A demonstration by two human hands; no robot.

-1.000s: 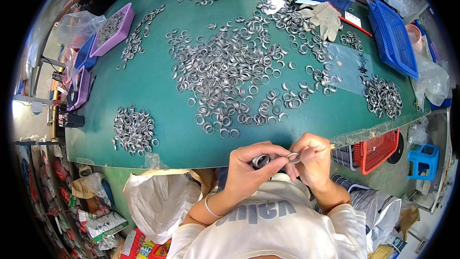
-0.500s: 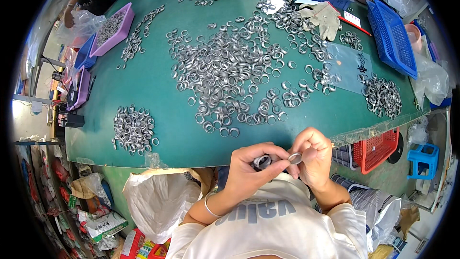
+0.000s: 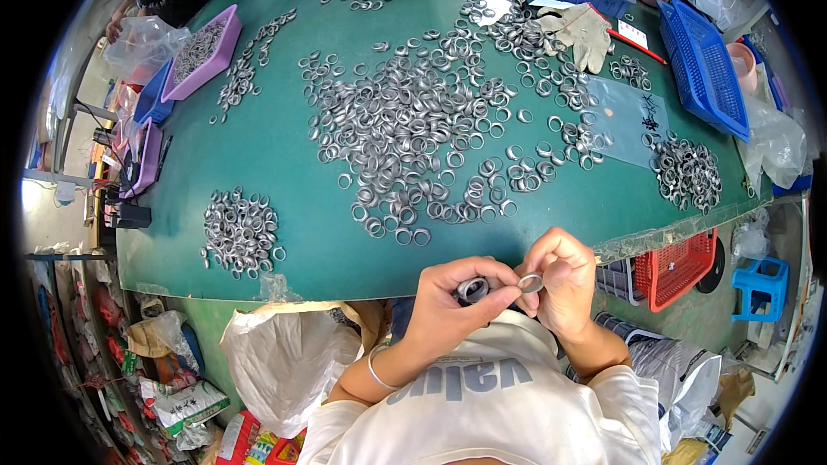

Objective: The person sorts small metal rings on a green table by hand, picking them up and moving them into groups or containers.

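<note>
As I watch remotely, both hands sit at the table's (image 3: 332,245) near edge. Left hand (image 3: 452,301) curls round loose rings (image 3: 473,291); its fingers and the right hand's (image 3: 564,288) pinch one ring (image 3: 531,282) between them. Bare green room separates central heap (image 3: 396,129) from left pile (image 3: 240,232). Since half a second ago: co-worker's hand (image 3: 114,30) shifted left; mine nearly unchanged.

White T-shirt (image 3: 500,424), short-sleeved — grey-blue lettering (image 3: 468,381) across front — thin pale bangle (image 3: 371,369) on left wrist.
</note>
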